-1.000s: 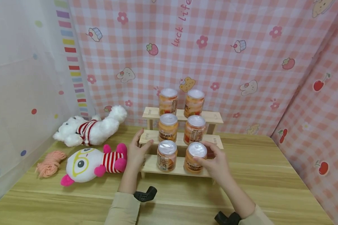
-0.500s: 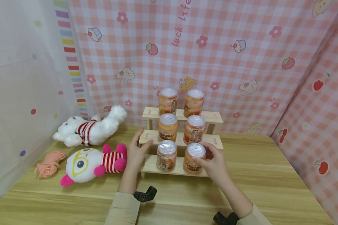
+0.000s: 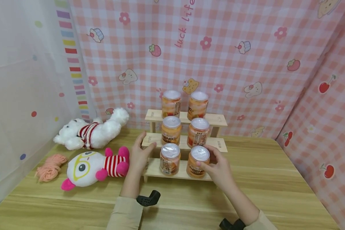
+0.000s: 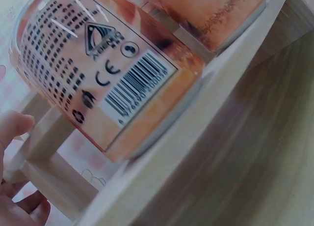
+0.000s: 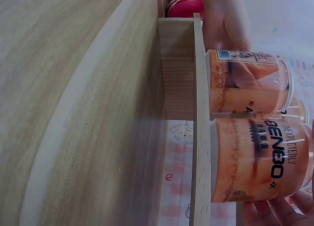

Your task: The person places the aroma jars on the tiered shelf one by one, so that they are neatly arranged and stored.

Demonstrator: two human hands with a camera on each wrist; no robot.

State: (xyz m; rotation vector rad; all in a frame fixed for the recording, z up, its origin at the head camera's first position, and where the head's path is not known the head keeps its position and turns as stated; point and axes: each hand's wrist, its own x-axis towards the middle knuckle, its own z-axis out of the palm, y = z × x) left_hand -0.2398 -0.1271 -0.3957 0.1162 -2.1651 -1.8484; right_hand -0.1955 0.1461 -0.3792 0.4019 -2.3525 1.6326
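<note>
A three-tier wooden stand [image 3: 153, 172] carries several orange-labelled jars with silvery lids, two on each tier. My right hand [image 3: 220, 166] grips the front right jar [image 3: 196, 165], thumb at its front and fingers around its right side. That jar [image 5: 260, 159] stands upright on the bottom board, seen sideways in the right wrist view. At the stand's left end, my left hand [image 3: 138, 157] holds the middle board, thumb on top. The left wrist view shows fingers below the thumb [image 4: 18, 127], beside the front left jar [image 4: 113, 83].
Left of the stand lie a white plush dog [image 3: 103, 132] in a striped top and a pink-and-white doll [image 3: 86, 169]. Peach yarn [image 3: 51, 167] is near them. Behind the wooden table [image 3: 261, 191] hangs a checked curtain [image 3: 218, 64].
The front right jar has shifted very slightly left, with my right hand around it. My left hand stays at the stand's left end.
</note>
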